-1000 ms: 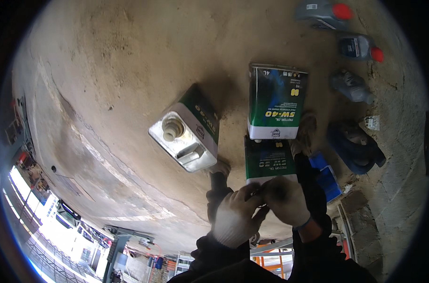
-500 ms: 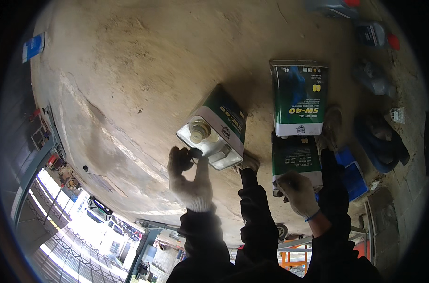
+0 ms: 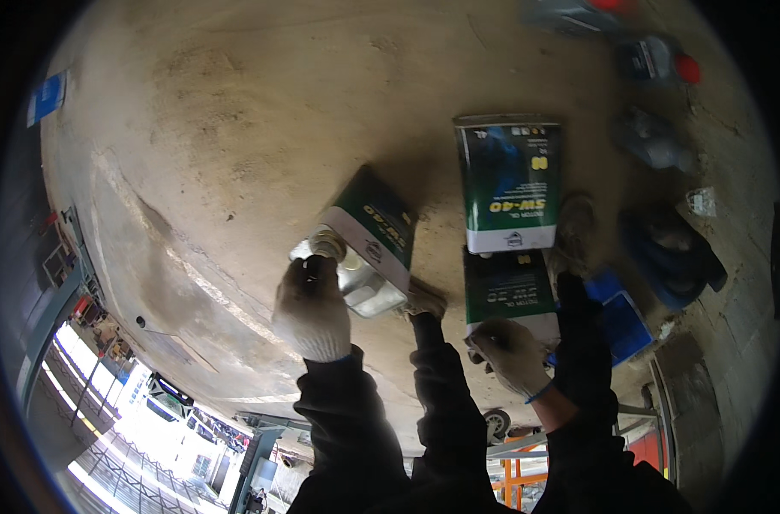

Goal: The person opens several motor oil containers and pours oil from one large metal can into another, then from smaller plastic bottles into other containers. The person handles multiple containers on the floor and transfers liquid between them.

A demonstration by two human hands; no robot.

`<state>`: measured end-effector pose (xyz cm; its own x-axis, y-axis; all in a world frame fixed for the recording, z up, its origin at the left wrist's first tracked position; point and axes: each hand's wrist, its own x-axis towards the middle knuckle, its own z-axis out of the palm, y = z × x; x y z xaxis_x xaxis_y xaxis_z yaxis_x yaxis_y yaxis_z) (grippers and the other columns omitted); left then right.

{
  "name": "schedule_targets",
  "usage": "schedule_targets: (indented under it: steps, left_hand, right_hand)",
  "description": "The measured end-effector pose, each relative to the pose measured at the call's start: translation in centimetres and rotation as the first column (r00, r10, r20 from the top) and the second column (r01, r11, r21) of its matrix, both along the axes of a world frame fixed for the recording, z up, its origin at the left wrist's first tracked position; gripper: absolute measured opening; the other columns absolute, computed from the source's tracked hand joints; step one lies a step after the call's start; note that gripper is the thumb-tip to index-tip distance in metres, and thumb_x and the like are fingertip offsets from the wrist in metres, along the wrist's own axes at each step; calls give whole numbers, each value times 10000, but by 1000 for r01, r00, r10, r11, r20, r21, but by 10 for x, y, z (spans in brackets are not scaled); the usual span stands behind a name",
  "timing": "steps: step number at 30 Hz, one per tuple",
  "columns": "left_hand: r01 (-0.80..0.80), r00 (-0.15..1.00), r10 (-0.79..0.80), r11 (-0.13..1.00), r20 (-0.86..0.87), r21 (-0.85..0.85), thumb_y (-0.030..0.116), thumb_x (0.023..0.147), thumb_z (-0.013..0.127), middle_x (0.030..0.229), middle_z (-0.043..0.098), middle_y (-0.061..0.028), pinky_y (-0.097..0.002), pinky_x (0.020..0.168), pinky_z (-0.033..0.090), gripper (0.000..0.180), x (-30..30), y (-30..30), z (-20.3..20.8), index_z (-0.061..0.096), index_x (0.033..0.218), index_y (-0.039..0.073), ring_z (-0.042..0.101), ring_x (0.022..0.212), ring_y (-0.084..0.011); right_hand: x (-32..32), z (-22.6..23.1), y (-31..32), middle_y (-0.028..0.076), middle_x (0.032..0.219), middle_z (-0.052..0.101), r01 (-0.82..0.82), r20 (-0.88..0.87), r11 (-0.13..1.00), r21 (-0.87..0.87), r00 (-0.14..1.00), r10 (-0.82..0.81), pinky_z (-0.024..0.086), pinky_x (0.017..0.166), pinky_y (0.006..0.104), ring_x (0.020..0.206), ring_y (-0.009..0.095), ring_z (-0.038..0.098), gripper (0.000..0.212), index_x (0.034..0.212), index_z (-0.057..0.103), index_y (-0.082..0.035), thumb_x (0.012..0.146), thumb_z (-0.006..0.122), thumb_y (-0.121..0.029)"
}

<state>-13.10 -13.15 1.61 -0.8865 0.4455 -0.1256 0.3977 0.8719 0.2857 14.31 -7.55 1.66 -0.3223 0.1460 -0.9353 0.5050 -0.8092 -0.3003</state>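
My left hand point(image 3: 311, 310), in a dirty whitish glove, is closed at the raised round spout point(image 3: 325, 242) of a green and white metal oil can point(image 3: 369, 224). A small dark cap was between its finger and thumb a moment ago; the fingers now hide it. My gloved right hand point(image 3: 512, 353) hovers with curled fingers in front of a second green can point(image 3: 510, 287). Whatever those fingers hold, if anything, does not show. Beyond that can is a third green and white can point(image 3: 507, 184), its printed front facing up.
Clear plastic bottles, one with a red cap point(image 3: 687, 68), lie at the far right. A blue tray point(image 3: 617, 321) and a dark blue curved object point(image 3: 675, 257) are nearer. My shoes point(image 3: 426, 300) stand among the cans. A blue package point(image 3: 47, 98) lies far left.
My left hand has moved away from me onto the spout, its fingers closing over it. My right hand keeps its curl near the second can. The whole view has shifted slightly.
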Motion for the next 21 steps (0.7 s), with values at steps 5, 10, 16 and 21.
schedule_targets:
  steps: [5,10,16,21]
  left_hand:
    - [242,968,-248,963,32,121,-15,803,809,1165,722,-140,-341,793,605,405,-2,-21,0,710,1194,20,734,907,-222]
    - [461,884,-465,884,52,77,-79,804,734,1276,682,-193,-381,891,592,455,-26,-40,-3,675,1239,42,712,1074,-312]
    - [162,947,-188,980,262,118,-40,837,762,1170,680,-146,-328,875,570,515,-24,-36,6,630,1334,-21,687,1003,-217]
    - [-96,960,52,984,276,148,63,886,759,1051,717,-116,-344,744,559,369,-12,-11,1,689,1237,-27,701,867,-214]
  right_hand:
    - [4,1,9,32,850,728,-145,-18,988,56,989,146,508,552,225,711,82,680,145,997,715,-65,999,668,-203]
    - [11,3,19,38,844,723,-27,-50,998,51,998,30,505,560,228,703,77,662,141,1015,711,-63,995,667,-195]
    - [9,4,23,63,868,718,22,-21,1000,16,1000,-22,502,567,232,689,86,652,87,996,689,-31,967,681,-113]
    - [3,3,20,62,772,695,144,-4,989,-19,990,-144,500,599,255,661,98,637,95,920,687,-16,956,690,-104]
